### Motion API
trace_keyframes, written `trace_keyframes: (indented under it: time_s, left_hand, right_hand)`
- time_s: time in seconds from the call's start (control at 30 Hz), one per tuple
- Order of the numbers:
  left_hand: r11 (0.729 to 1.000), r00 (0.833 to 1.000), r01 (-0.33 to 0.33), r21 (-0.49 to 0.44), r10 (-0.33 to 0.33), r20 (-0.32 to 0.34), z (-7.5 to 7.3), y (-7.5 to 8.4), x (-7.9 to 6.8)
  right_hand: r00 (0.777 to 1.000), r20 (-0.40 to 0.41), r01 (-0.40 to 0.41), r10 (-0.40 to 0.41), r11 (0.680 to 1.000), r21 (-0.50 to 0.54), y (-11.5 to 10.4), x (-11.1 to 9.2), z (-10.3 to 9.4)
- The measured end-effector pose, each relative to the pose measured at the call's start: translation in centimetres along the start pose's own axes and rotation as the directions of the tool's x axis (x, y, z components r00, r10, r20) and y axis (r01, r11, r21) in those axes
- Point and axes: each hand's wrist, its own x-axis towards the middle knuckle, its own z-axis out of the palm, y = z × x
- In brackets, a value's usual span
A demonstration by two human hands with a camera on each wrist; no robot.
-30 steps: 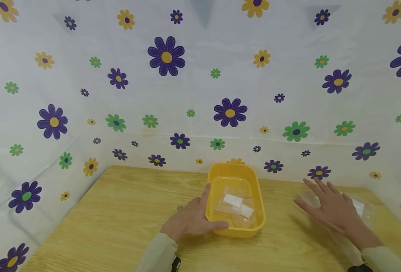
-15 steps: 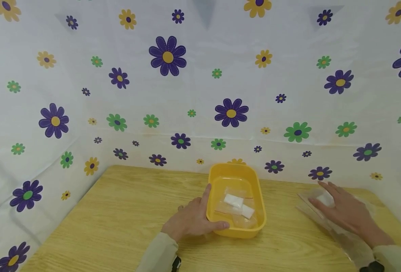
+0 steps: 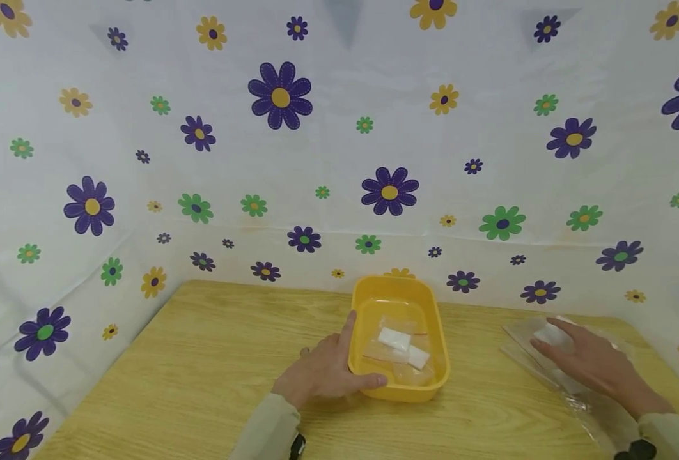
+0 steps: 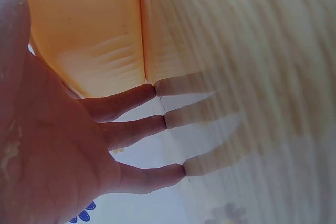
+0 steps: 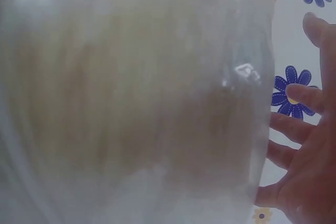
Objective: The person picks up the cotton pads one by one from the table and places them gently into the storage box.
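In the head view a yellow plastic tray stands near the table's back edge. Small clear bags, each with a white patch, lie inside it. My left hand rests against the tray's near left corner, thumb over the rim and index finger along the side. In the left wrist view its other fingers are straight, their tips on the table. At the right my right hand lies over a stack of clear plastic bags, one with a white patch. Its fingers are spread in the right wrist view, beside a bag's blurred film.
The wood-grain table ends at a white flower-print cloth, which rises behind it and along the left side. Loose clear film trails toward me under the right forearm.
My right hand has come down onto the clear bags and drawn slightly toward me and to the right. More of the bags shows now. The left hand and tray stay put.
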Motion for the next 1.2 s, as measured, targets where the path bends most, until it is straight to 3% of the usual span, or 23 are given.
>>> trace_keyframes:
  time_s: [0.23,0.57,0.77,1.0,1.2]
  left_hand:
    - [1.0,1.0,0.02,0.013,-0.02,-0.002,0.07,0.0,-0.05]
    - [1.0,1.0,-0.005,0.013,0.005,-0.011,-0.07,0.07,-0.17]
    - [0.999,1.0,0.018,0.031,-0.018,-0.012,-0.06,0.09,-0.19]
    - [0.999,1.0,0.028,0.031,-0.028,-0.007,0.08,0.03,-0.06]
    - [1.0,1.0,0.017,0.026,-0.017,-0.009,0.14,0.04,-0.03]
  right_hand:
    - [1.0,0.003,0.019,-0.019,1.0,0.014,0.5,0.07,0.17]
    - [1.0,0.02,-0.009,0.009,1.0,0.009,0.51,0.04,0.21]
    - [1.0,-0.007,0.029,-0.029,0.999,0.04,0.67,-0.26,0.39]
    - [0.99,-0.088,0.116,-0.109,0.99,0.079,0.19,-0.6,0.5]
    - [0.948,-0.223,0.246,-0.228,0.968,0.057,-0.01,-0.49,0.15]
